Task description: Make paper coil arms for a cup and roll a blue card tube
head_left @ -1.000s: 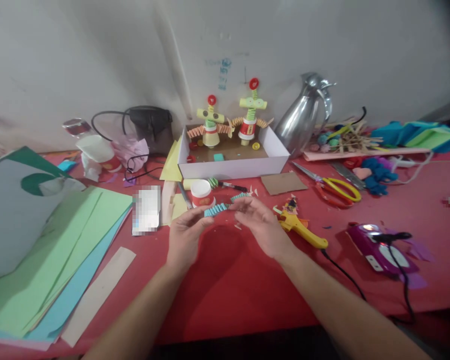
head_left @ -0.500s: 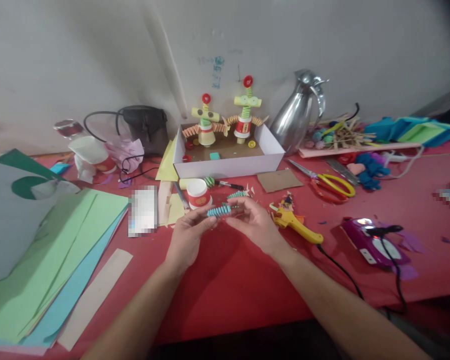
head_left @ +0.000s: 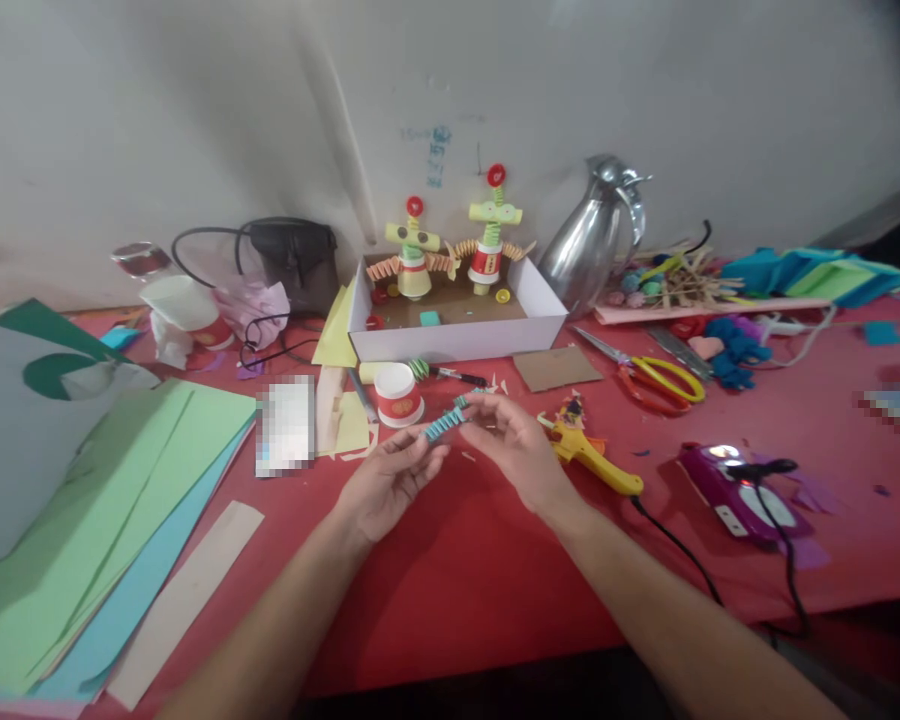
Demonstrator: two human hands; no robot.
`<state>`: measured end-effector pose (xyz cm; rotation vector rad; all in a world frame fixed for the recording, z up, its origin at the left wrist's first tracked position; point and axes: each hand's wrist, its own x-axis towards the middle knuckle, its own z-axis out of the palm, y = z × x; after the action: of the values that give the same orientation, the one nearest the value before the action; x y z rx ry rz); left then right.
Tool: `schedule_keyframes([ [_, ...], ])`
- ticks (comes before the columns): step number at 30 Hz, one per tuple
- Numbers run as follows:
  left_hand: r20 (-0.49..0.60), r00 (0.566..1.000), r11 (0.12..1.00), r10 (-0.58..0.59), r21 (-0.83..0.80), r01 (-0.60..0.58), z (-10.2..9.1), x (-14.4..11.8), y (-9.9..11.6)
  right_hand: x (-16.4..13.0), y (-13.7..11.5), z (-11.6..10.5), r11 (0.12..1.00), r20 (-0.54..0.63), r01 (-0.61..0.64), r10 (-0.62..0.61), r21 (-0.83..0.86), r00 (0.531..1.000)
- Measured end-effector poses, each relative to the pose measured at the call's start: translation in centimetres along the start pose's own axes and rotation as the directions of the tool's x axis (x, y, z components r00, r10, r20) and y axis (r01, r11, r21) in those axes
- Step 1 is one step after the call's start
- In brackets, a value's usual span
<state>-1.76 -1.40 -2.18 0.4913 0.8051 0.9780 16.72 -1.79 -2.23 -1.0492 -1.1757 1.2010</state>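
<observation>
Between the fingertips of your left hand [head_left: 390, 482] and right hand [head_left: 523, 455], you pinch a blue strip [head_left: 444, 426], already pleated but not visibly attached, while two assembled figures [head_left: 486, 264] stand beyond.

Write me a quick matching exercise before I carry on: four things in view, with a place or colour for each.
1. folded blue paper strip
2. metal jug
3. glue gun
4. cardboard piece

A. lying flat in front of the white box
B. yellow
C. between the left hand and right hand
D. standing by the box's right end

Pairs: 1-C, 2-D, 3-B, 4-A
</observation>
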Motion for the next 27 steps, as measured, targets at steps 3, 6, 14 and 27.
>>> schedule_keyframes([
  [3,0.015,1.000,0.996,-0.023,-0.081,0.024,0.0,-0.1,0.0,0.1,-0.1,-0.3,0.997,-0.104,0.044,-0.051,-0.064,0.993],
  [6,0.033,0.999,0.995,-0.014,-0.096,0.018,0.1,-0.2,0.0,0.0,-0.3,-0.6,0.992,-0.161,0.060,-0.077,-0.108,0.984],
  [14,0.012,0.999,0.997,0.036,-0.066,-0.035,0.0,0.0,-0.6,-0.8,-0.5,0.0,0.976,-0.091,0.107,-0.125,-0.187,0.988],
  [27,0.018,0.989,0.983,0.150,0.104,-0.151,0.8,-0.1,-1.3,-1.6,-0.1,1.5,0.946,0.023,0.249,-0.250,-0.209,0.968],
])
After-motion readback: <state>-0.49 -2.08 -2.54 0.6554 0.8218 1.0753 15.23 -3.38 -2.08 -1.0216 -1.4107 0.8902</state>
